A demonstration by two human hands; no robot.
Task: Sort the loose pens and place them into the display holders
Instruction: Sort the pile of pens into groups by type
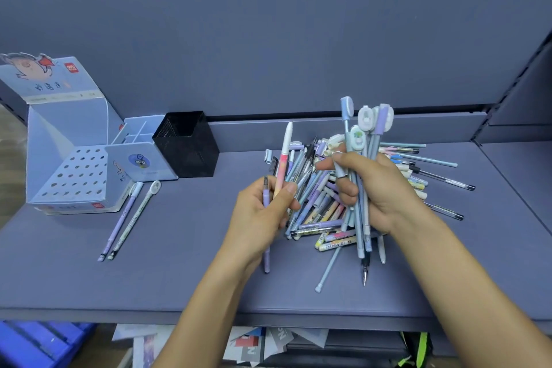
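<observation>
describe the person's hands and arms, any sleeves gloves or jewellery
The left forearm and right forearm are bare to the frame's edge, no sleeves in view. The left hand and right hand wear no gloves, and no rings, watch or bracelet show.

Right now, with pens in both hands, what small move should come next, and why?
Probably carry the left hand with its pink pen leftward to the display box and stand the pen in a hole. Every hole looks empty, the right hand grips a full bundle, and the pile is large.
</observation>
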